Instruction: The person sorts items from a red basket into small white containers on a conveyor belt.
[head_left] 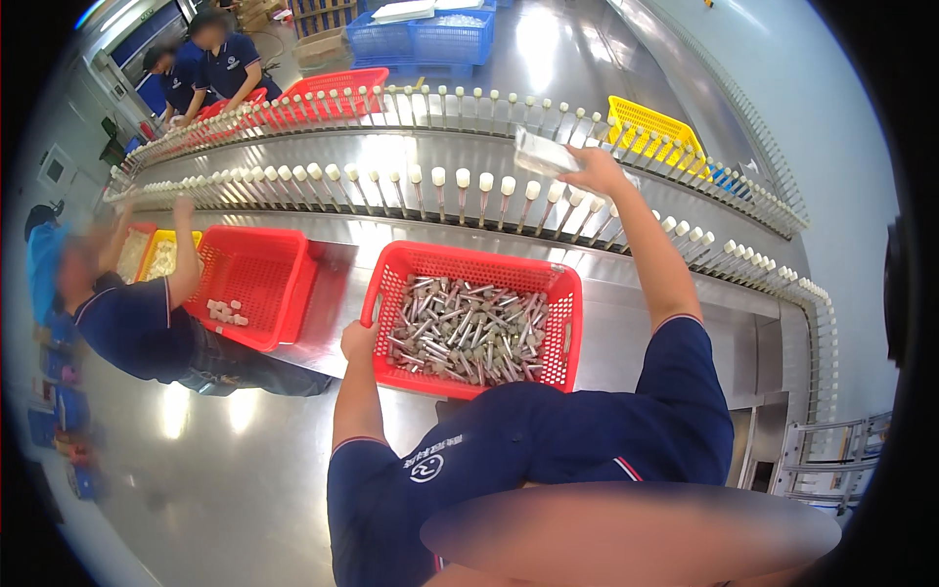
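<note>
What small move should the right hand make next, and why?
Probably lift the right hand slightly before shifting it sideways: the pale see-through object it holds appears between two rows of white-tipped rods, so a low sweep might knock them.

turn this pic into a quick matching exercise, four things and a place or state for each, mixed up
Things
1. left hand
2. right hand
3. nearest red basket
4. white-topped rods

Places and states
A. lined up in long rows
B. holding a pale flat item
C. filled with loose metal pieces
D. at a basket's left edge

Pairs: 1-D, 2-B, 3-C, 4-A
</note>
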Demonstrator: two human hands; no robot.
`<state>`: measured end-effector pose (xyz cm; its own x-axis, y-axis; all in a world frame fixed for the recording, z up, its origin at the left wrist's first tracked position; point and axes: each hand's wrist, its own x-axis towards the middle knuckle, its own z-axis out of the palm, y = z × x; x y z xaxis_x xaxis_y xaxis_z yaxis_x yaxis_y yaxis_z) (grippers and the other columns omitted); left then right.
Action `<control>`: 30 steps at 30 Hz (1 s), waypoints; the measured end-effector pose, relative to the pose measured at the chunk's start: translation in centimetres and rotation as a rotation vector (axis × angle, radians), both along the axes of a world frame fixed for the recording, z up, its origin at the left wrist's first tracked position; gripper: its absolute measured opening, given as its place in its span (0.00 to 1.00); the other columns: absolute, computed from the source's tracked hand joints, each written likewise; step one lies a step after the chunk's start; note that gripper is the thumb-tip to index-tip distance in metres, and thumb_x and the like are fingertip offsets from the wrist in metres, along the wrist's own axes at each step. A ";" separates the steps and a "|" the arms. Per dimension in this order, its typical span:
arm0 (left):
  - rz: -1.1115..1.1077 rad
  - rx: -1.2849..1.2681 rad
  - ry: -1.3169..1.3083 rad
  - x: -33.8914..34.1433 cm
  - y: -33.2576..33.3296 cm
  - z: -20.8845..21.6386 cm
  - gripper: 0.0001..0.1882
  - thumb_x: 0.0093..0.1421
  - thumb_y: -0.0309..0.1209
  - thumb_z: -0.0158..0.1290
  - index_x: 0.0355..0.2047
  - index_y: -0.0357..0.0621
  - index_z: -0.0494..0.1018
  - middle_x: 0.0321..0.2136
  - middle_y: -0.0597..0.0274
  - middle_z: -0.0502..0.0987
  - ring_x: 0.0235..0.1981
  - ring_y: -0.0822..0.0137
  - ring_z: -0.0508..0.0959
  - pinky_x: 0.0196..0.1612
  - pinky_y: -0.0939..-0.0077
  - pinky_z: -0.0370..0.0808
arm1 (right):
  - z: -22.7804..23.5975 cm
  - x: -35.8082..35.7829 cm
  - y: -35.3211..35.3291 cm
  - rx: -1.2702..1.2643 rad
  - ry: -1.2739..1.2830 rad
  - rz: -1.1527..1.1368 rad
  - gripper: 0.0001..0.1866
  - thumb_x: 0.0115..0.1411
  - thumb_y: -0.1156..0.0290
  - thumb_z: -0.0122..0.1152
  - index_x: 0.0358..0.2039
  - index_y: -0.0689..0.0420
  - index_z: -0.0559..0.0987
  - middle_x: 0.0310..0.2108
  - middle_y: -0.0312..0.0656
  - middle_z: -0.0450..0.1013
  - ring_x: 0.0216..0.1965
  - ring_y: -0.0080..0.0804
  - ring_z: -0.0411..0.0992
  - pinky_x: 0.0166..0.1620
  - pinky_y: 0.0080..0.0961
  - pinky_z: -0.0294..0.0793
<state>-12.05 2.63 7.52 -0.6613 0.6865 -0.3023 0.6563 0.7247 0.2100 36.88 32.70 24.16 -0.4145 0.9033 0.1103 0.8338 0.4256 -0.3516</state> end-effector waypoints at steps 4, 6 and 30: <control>-0.005 0.009 -0.012 0.1 0.1 0.1 0.22 0.47 0.49 0.58 0.35 0.45 0.79 0.33 0.50 0.80 0.36 0.53 0.81 0.41 0.60 0.76 | 2.2 -3.6 1.0 0.125 0.099 0.049 0.44 0.43 0.42 0.65 0.57 0.54 0.70 0.41 0.55 0.74 0.45 0.50 0.71 0.48 0.39 0.69; -0.011 0.013 0.000 0.2 0.2 0.2 0.22 0.47 0.49 0.58 0.35 0.45 0.79 0.33 0.51 0.80 0.36 0.53 0.81 0.41 0.60 0.76 | 2.5 -5.7 1.3 0.108 0.164 0.108 0.44 0.42 0.42 0.67 0.57 0.54 0.71 0.44 0.55 0.73 0.47 0.49 0.71 0.51 0.37 0.68; -0.069 0.012 0.099 -0.5 -0.2 -1.9 0.23 0.48 0.50 0.59 0.30 0.40 0.80 0.29 0.49 0.80 0.33 0.51 0.81 0.36 0.57 0.76 | -1.8 -2.9 0.2 0.258 -0.033 0.179 0.43 0.40 0.37 0.65 0.53 0.51 0.74 0.36 0.48 0.74 0.41 0.48 0.71 0.44 0.40 0.68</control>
